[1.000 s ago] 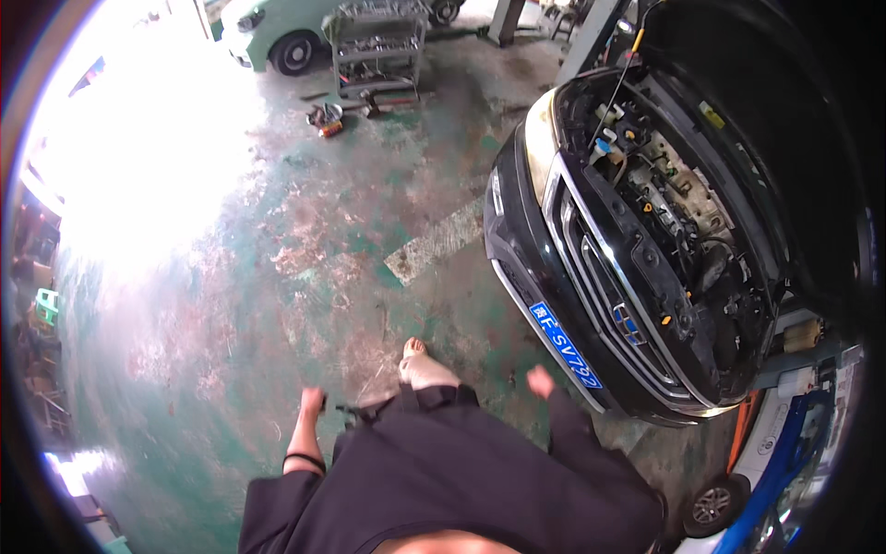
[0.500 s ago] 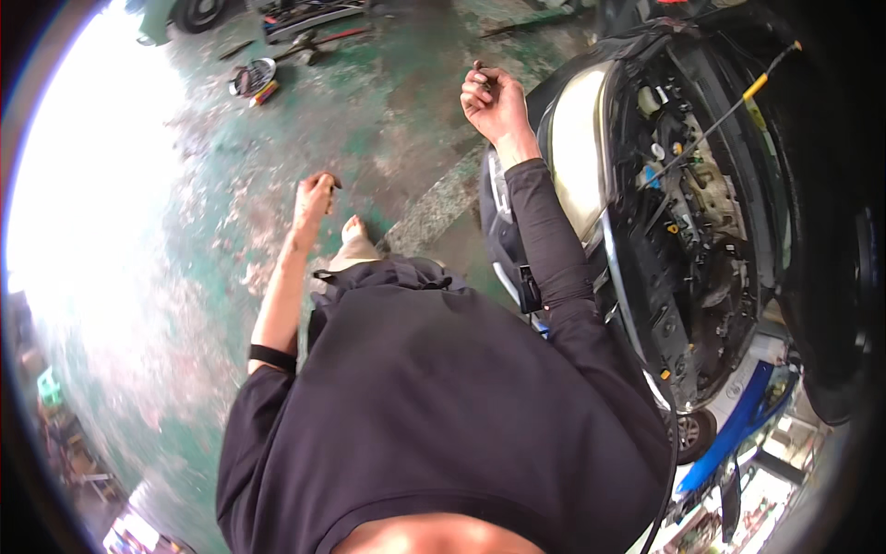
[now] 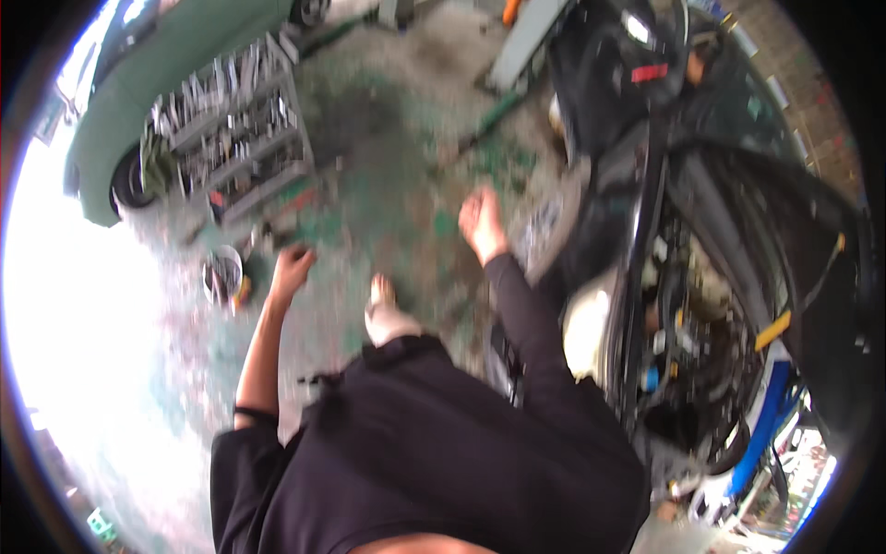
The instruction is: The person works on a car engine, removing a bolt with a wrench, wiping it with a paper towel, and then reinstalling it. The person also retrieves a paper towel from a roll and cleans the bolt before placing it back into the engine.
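Note:
My left hand point(image 3: 293, 269) hangs over the floor, its fingers curled closed. Whatever may be inside it is hidden. Closest to it is a round pale container point(image 3: 240, 268) with small dark things inside. My right hand point(image 3: 482, 222) is held out ahead, fingers folded in; blur hides what it grips, if anything. Neither hand touches the dark car point(image 3: 637, 305) on my right, whose bonnet is up and engine bay point(image 3: 688, 332) exposed. A pale headlight point(image 3: 587, 323) sits at the car's near corner, beside my right sleeve. A thin rod with a yellow sleeve point(image 3: 773, 330) crosses the bay.
Ahead on the left stands a grey tool cart point(image 3: 293, 102) loaded with many tools. Behind it is a green car point(image 3: 175, 60). A grey post point(image 3: 526, 46) rises at the far middle. Something long and blue point(image 3: 764, 425) lies at lower right. The green floor point(image 3: 397, 185) is worn.
My view has swung, bringing the tool cart and green car into sight and shifting the engine bay lower. The small dark thing seen in my right hand earlier no longer shows clearly.

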Demonstrator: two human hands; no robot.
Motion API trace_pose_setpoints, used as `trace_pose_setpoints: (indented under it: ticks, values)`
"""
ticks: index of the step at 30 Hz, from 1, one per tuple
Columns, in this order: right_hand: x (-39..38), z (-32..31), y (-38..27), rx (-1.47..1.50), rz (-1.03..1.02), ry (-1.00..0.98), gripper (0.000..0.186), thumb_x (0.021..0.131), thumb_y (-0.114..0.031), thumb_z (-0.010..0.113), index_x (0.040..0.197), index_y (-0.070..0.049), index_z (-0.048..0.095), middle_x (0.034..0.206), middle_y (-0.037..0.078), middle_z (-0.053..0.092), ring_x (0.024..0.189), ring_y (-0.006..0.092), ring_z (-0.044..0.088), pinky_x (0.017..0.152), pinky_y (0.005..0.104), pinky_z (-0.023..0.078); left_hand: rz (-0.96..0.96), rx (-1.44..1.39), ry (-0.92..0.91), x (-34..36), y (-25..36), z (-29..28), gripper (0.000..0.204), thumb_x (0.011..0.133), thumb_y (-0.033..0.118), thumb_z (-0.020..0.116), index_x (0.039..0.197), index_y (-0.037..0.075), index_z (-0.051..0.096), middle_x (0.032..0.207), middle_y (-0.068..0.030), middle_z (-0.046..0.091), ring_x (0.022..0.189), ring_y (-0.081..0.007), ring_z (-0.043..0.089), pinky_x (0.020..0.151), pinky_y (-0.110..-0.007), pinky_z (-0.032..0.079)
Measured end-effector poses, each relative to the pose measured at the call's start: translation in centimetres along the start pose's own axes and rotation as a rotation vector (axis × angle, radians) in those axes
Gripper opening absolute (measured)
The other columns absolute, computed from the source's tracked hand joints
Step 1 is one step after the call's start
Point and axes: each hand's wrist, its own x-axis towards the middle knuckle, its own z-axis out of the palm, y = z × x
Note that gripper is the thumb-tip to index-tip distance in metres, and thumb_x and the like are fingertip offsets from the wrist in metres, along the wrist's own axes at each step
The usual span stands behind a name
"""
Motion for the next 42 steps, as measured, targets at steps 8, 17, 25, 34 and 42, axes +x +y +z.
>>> trace_pose_setpoints:
  ticks: [8,17,25,34,42]
  values:
    - [24.3,12.8,-9.9,-0.178,-0.119,0.057,0.017,0.080,-0.009,0.054,0.067,-0.012,0.045,0.055,-0.002,0.032,0.043,0.0110,0.032,0.039,0.0265,0.024,-0.492,-0.579,0.438,15.4,-8.6,-11.5,0.022,0.088,0.026,0.056,0.069,0.018,0.048,0.057,0.0071,0.037,0.045,-0.0076,0.036,0.041,-0.025,0.030]
    - [47.9,29.2,-36.7,-0.309,-0.386,0.144,0.006,0.080,-0.012,0.058,0.083,-0.007,0.059,0.060,0.001,0.052,0.045,0.0122,0.049,0.037,0.0254,0.033,-0.269,0.199,-0.456,54.8,-0.4,-6.3,0.026,0.081,0.010,0.049,0.095,0.001,0.070,0.064,-0.0065,0.060,0.053,-0.0136,0.053,0.048,-0.030,0.043]
    - [60.1,47.7,-63.3,-1.140,-1.083,0.390,0.019,0.080,-0.019,0.057,0.073,-0.003,0.064,0.054,0.003,0.055,0.042,0.0118,0.048,0.036,0.0301,0.034,0.172,0.164,-0.501,96.3,25.0,-0.1,0.029,0.084,0.022,0.050,0.097,0.003,0.068,0.072,-0.0082,0.062,0.062,-0.0151,0.058,0.057,-0.033,0.048]
    - [76.5,63.5,-85.9,-1.579,-1.543,0.884,0.024,0.088,-0.022,0.055,0.104,-0.011,0.068,0.101,0.017,0.068,0.096,0.0340,0.065,0.083,0.0413,0.050,0.130,0.001,-0.657,133.0,48.9,15.1,0.023,0.094,0.023,0.053,0.100,0.005,0.067,0.065,0.0059,0.042,0.053,-0.0060,0.039,0.048,-0.024,0.035]
    - [84.5,73.7,-100.0,-1.633,-2.012,1.165,0.024,0.084,-0.019,0.057,0.102,-0.009,0.068,0.086,0.016,0.068,0.080,0.0328,0.066,0.069,0.0403,0.052,-0.010,-0.289,-1.139,154.2,62.8,39.4,0.022,0.095,0.017,0.051,0.107,0.003,0.064,0.065,0.0068,0.036,0.053,-0.0050,0.032,0.050,-0.021,0.033]
